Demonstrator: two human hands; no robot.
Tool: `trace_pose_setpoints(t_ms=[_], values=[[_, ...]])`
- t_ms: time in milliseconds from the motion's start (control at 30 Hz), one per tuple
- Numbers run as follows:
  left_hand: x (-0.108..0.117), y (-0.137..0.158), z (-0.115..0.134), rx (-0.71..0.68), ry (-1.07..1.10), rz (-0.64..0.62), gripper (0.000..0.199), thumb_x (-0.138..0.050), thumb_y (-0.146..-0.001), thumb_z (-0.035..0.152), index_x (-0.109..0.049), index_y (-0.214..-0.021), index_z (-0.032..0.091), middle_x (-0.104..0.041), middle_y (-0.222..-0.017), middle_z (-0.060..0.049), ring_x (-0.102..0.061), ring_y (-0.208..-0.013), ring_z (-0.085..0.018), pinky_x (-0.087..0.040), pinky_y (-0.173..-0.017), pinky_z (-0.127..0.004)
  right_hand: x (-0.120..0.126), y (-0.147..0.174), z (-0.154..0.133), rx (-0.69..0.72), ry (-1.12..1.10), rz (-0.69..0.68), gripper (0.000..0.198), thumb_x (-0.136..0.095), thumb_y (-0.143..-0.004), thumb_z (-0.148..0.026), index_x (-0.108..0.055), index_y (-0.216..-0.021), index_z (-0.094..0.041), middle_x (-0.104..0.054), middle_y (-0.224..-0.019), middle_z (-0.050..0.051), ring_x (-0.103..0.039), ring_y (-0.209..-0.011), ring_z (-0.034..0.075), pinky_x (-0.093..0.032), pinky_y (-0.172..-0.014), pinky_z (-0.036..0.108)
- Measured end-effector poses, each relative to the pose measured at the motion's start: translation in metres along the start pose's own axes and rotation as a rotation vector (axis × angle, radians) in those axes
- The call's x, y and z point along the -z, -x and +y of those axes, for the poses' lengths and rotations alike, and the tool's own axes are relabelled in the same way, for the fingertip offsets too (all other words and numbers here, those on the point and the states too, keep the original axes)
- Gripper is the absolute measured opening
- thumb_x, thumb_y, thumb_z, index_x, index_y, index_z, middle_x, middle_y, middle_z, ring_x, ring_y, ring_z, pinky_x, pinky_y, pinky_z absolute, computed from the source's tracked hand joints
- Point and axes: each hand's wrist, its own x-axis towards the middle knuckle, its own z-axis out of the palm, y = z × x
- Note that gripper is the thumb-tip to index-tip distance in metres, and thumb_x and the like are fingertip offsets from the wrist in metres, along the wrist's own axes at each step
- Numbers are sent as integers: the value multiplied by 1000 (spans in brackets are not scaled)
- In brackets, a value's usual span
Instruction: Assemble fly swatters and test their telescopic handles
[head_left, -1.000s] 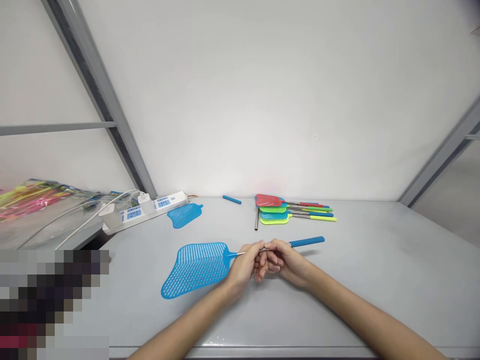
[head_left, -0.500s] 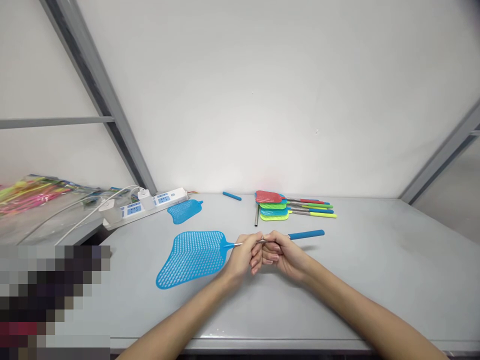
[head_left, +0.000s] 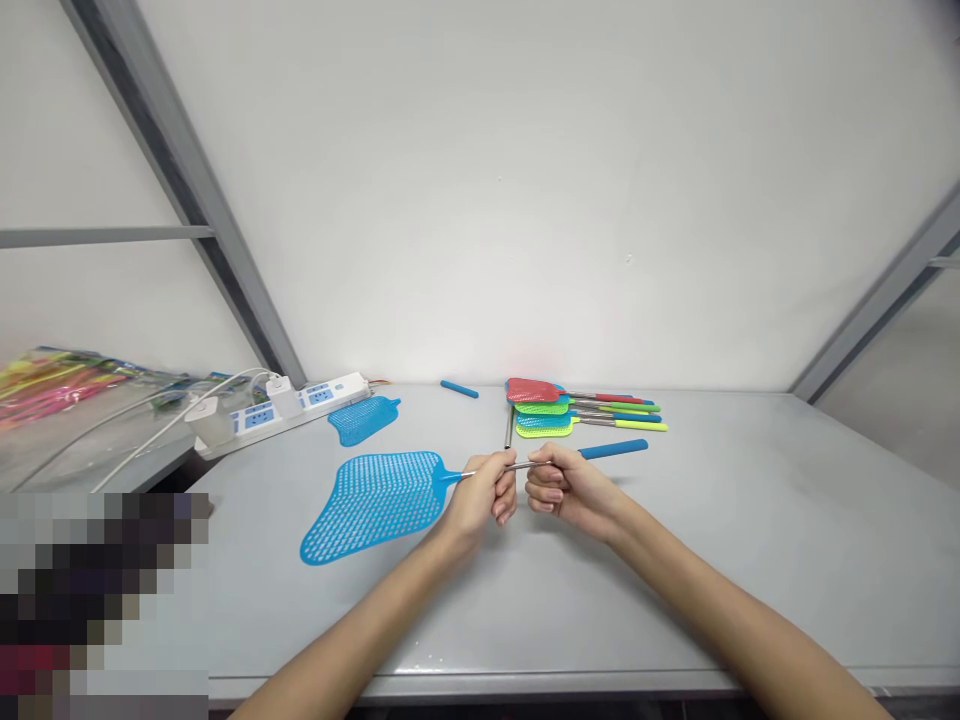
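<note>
A blue fly swatter (head_left: 379,505) with a perforated head, a thin metal shaft and a blue grip is held level above the table. My left hand (head_left: 486,492) is closed round the shaft near the head. Closed on the same shaft close to the blue grip is my right hand (head_left: 562,480). A short length of bare metal shows between the two fists. Behind my hands, a metal tube (head_left: 509,428) lies on the table beside a stack of swatters (head_left: 534,391) in red, green, blue and yellow.
A loose blue swatter head (head_left: 365,420) lies by a white power strip (head_left: 300,410) with plugged-in chargers and cables. A blue grip tube (head_left: 459,389) rests near the back wall. Plastic-bagged colourful items (head_left: 67,390) are at far left. The grey table (head_left: 750,500) has its front edge below my arms.
My hands have moved apart along the shaft, from nearly touching to a small gap. The swatter has risen slightly, and the whole view has shifted a little.
</note>
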Motion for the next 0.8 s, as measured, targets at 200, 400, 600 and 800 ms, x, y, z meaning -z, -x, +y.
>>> trace_pose_setpoints(t_ms=[200, 400, 600, 800], values=[[1, 0, 5, 8, 3, 30, 40, -39, -74, 31, -27, -39, 18, -26, -26, 6, -28, -25, -5, -22, -34, -21, 1, -1, -4, 19, -21, 10, 33, -45, -69, -19, -26, -43, -18, -15, -39, -8, -17, -38, 6, -20, -44, 23], [2, 2, 12, 21, 0, 39, 41, -40, -74, 30, -27, -38, 18, -27, -25, 6, -27, -25, -5, -22, -35, -21, 3, 0, -9, 37, 16, 25, 34, -47, -69, -19, -26, -43, -18, -16, -40, -8, -18, -38, 6, -20, -43, 23], [5, 2, 16, 20, 4, 43, 41, -39, -75, 30, -27, -38, 18, -25, -26, 6, -28, -26, -6, -22, -36, -21, 6, 1, -12, 68, 19, 36, 33, -47, -70, -19, -26, -44, -18, -16, -41, -8, -18, -38, 6, -21, -44, 24], [10, 1, 18, 44, -2, 30, 40, -38, -76, 31, -27, -39, 18, -25, -26, 7, -28, -26, -6, -22, -37, -21, 7, 2, -15, 85, 27, 64, 34, -47, -70, -19, -25, -44, -18, -15, -41, -8, -19, -38, 6, -20, -44, 24]])
